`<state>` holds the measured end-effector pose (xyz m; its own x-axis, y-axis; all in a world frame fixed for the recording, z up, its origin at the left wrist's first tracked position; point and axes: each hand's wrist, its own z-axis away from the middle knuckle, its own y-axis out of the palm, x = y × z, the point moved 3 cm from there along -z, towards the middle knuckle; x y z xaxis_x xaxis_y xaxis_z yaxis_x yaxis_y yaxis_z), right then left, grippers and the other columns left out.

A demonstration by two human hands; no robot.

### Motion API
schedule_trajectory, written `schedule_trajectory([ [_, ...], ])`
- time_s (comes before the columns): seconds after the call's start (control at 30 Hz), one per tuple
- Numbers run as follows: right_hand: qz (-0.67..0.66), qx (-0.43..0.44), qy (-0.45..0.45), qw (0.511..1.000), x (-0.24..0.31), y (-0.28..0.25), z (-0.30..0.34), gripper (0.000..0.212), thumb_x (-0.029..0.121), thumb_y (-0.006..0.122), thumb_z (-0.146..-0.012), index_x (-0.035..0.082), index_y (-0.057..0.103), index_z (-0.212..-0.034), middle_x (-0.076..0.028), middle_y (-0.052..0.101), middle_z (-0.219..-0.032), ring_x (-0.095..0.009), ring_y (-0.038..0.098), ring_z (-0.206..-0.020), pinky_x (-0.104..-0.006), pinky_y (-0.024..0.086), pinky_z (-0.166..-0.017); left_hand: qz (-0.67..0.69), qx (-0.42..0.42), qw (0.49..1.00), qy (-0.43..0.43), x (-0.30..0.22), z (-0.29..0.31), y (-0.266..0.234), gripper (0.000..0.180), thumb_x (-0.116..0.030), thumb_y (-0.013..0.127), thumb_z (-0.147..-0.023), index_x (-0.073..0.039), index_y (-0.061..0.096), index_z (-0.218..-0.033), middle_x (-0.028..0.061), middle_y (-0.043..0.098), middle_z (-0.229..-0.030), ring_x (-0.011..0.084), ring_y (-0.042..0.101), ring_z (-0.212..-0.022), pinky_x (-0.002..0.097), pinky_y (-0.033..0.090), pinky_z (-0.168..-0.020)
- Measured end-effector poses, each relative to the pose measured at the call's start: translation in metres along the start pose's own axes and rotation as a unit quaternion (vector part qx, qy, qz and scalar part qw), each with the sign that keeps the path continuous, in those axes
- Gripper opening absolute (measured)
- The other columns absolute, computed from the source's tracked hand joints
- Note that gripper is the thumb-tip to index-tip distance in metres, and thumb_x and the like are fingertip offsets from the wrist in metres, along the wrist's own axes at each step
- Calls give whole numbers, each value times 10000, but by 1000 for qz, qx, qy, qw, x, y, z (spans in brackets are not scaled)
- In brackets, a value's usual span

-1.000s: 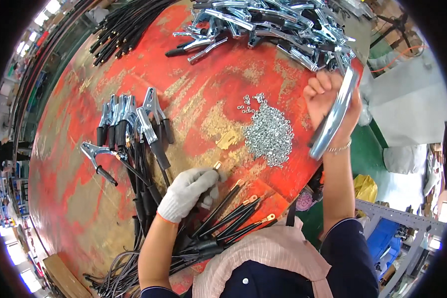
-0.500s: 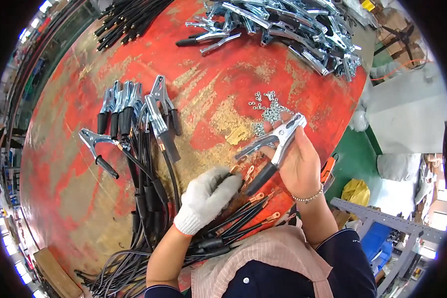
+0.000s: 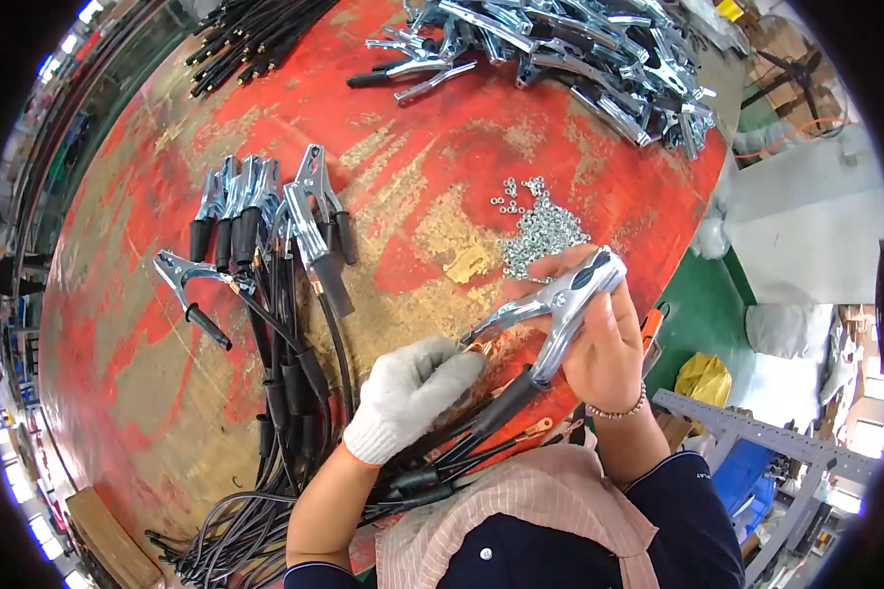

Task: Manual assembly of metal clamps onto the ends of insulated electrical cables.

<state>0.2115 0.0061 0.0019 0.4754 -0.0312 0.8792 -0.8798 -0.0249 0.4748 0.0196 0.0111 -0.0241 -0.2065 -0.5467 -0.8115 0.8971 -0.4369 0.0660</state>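
Note:
My gloved left hand is closed around a cable end, and its copper ring lug pokes out past the fingertips. In my bare right hand lies a silver spring clamp with a black grip, held across the fingers and palm. One handle of that clamp reaches to the lug at my left fingertips; whether they touch I cannot tell. Below the clamp, more black cables with copper lugs lie near my body. A heap of small metal nuts is spread just beyond my right hand.
Several clamps joined to black cables lie on the left of the red worn table. A big pile of loose clamps covers the far side, beside a bundle of black cables. An orange-handled tool shows beyond my right wrist.
My right hand has turned and moved slightly nearer and to the right, swinging the clamp so its handle meets the cable end. More of the nut heap shows. My left hand has barely moved.

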Motion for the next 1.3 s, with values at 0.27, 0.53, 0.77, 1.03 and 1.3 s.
schedule_trajectory([
  [0.27,25,41,-9,999,-1,4,-1,465,327,459,-1007,-10,336,-1303,-237,476,-1253,-412,565,-1158,-515,505,-935,1,-14,1000,14,2,-3,-1,229,-215,598,-918,-5,676,-872,-1,575,-616,53,476,-476,213,357,-429],
  [0.53,-2,18,4,1000,-2,10,-2,428,302,523,-983,-3,352,-1230,-173,528,-1198,-321,574,-1163,-409,532,-880,-20,-25,999,1,-1,-4,-2,215,-212,616,-908,-10,681,-878,-3,576,-615,50,487,-490,213,361,-433],
  [0.77,11,17,-1,1000,-4,10,-4,427,310,529,-981,0,357,-1218,-179,538,-1184,-321,580,-1160,-411,528,-882,-45,-19,999,-9,-2,-3,-4,273,-281,634,-921,-11,676,-919,-2,596,-637,44,509,-557,243,429,-504],
  [1.03,-7,18,14,1000,-6,7,-2,430,316,549,-972,7,377,-1217,-180,552,-1168,-314,594,-1129,-415,513,-895,-54,-25,998,32,0,-4,-3,207,-200,596,-915,-17,689,-945,7,617,-696,63,539,-605,228,438,-547],
  [1.3,66,74,-4,995,0,-16,-23,441,326,525,-989,15,418,-1283,-148,599,-1185,-252,597,-1106,-388,472,-936,-95,-6,989,113,-22,-3,2,268,-152,521,-953,-1,606,-1158,49,629,-783,87,561,-689,253,463,-629],
])
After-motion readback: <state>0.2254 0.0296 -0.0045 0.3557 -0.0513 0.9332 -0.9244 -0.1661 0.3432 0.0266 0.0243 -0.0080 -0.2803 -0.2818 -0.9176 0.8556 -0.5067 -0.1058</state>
